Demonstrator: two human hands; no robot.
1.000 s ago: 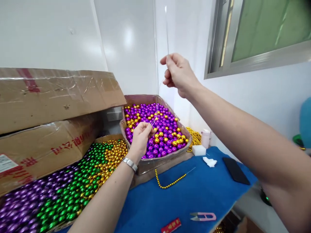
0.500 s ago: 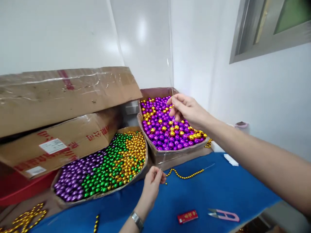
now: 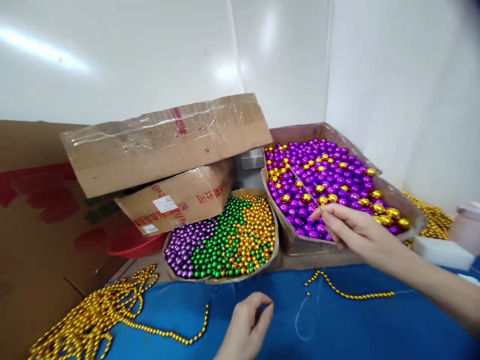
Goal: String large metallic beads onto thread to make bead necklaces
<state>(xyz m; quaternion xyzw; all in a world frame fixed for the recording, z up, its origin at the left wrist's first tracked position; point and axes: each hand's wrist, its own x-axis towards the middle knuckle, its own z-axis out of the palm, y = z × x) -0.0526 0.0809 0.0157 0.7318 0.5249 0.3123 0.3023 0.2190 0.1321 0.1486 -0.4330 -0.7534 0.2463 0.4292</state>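
Observation:
My right hand (image 3: 347,227) pinches a thin needle (image 3: 305,187) that points up and to the left over the box of purple and gold beads (image 3: 296,242). Below it, on the blue cloth (image 3: 277,325), lies a short string of gold beads (image 3: 348,295). A clear thread (image 3: 298,325) loops from its left end. My left hand (image 3: 249,325) is at the bottom, thumb and forefinger curled together, with nothing visible between them. It is nearest the box of smaller purple, green and gold beads (image 3: 215,280).
Two cardboard cartons (image 3: 172,150) lean over the smaller beads at the left. A heap of gold bead strings (image 3: 93,310) spreads at front left, near a red basin (image 3: 138,245). More gold beads (image 3: 435,217) and a white block (image 3: 444,252) are at the right.
My view has swung left, bringing the heap of gold strings in and taking the pink snips and red packet out. My right hand has come down, and my left hand has moved off the thread.

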